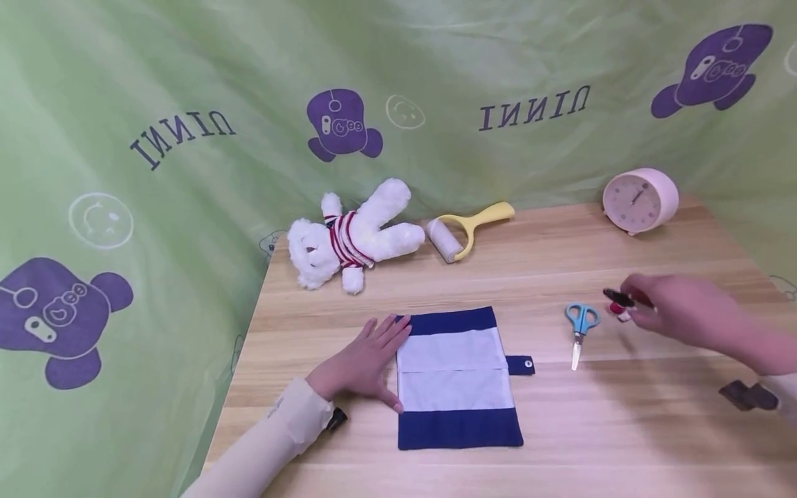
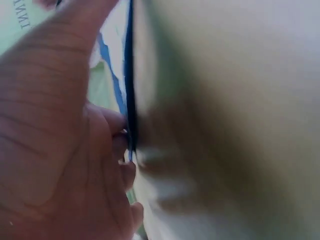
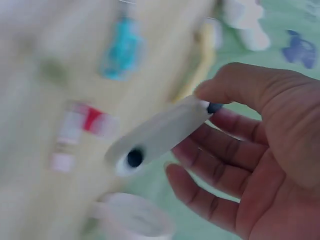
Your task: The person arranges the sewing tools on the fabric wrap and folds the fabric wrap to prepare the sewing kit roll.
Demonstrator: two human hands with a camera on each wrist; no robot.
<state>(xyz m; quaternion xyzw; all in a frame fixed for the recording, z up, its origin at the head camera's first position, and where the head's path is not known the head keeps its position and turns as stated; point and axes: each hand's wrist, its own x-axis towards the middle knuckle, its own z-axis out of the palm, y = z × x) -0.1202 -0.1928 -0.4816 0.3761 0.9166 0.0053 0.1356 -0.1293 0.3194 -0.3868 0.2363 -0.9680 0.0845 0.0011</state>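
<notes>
An unfolded fabric pouch (image 1: 454, 353), navy at both ends and pale across the middle, lies on the table. From its right side sticks a navy tab (image 1: 520, 364) with a snap. My left hand (image 1: 364, 366) rests with spread fingers along the pouch's left edge; in the left wrist view, the fingertips are at the navy edge (image 2: 129, 75). My right hand (image 1: 681, 311) is above the table, pinching a small, flat, elongated item (image 3: 160, 131) between thumb and fingers. That item looks pale with a round black spot in the right wrist view; its kind is unclear.
Blue-handled scissors (image 1: 580, 325) and small red-and-white items (image 3: 80, 127), blurred, lie near my right hand. Behind are a white plush bear (image 1: 373, 238), a yellow-handled lint roller (image 1: 470, 228) and a pink clock (image 1: 641, 200). A green curtain (image 1: 448, 55) hangs beyond the table.
</notes>
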